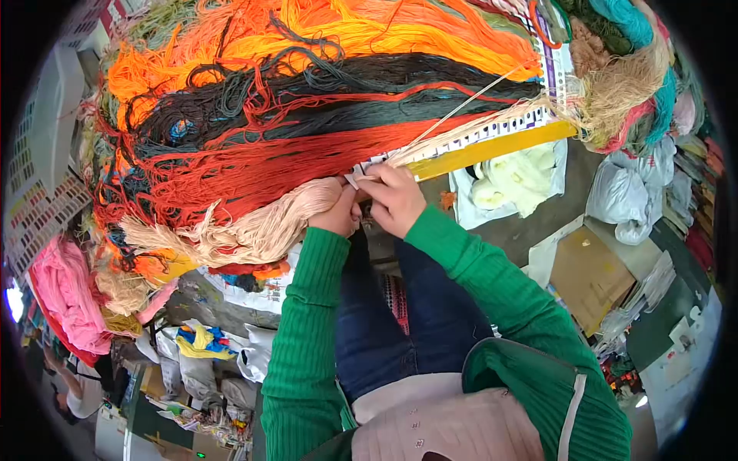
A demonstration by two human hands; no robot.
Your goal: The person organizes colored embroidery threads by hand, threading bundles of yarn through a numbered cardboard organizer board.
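Note:
My left hand (338,209) is closed around the end of a thick hank of beige yarn (265,223), which trails off to the left. Close beside it, my right hand (396,200) has its fingers pinched on beige strands, and the fingertips of both hands nearly meet. Between them shows a small white strip (352,181), too small to make out fully. A few pale strands (461,107) run from the hands up to the right. Just above the hands lies a white perforated strip (492,131) along a yellow bar (492,151).
Red yarn (254,169), black yarn (369,77) and orange yarn (400,38) cover the table. Pink yarn (69,296) hangs at left. Below the bar sits a white bag (511,180) with pale yellow material. A cardboard box (588,273) stands at right; another person (81,392) is at lower left.

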